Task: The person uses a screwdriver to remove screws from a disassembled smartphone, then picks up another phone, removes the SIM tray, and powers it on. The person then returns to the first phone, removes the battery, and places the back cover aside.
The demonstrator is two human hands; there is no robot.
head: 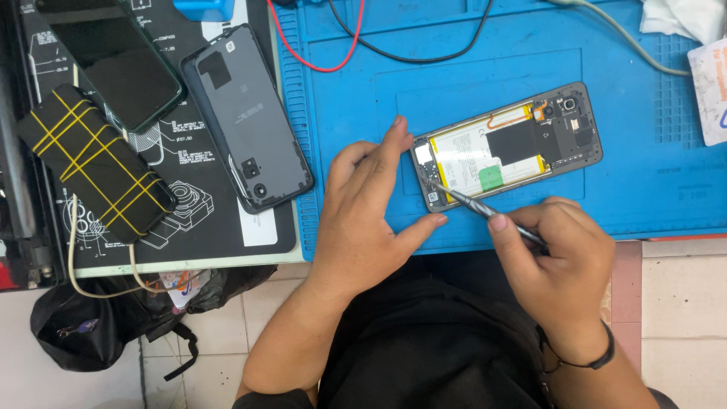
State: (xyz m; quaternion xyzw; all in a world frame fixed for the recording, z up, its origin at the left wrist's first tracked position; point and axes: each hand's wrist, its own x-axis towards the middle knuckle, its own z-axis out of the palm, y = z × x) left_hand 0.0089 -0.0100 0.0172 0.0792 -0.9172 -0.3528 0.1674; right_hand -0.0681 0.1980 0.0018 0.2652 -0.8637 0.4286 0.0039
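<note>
An opened phone (507,148), back removed so its battery and boards show, lies on a blue mat (628,182) on the counter; the left hand (363,220) has its fingers (395,144) spread, index tip and thumb bracing the phone's near end, seemingly to steady it. The right hand (556,261) pinches a slim screwdriver (485,210) between thumb and fingers, its tip at the phone's lower corner. The detached back cover (246,117) lies to the left on a dark mat (189,189), apparently set aside
</note>
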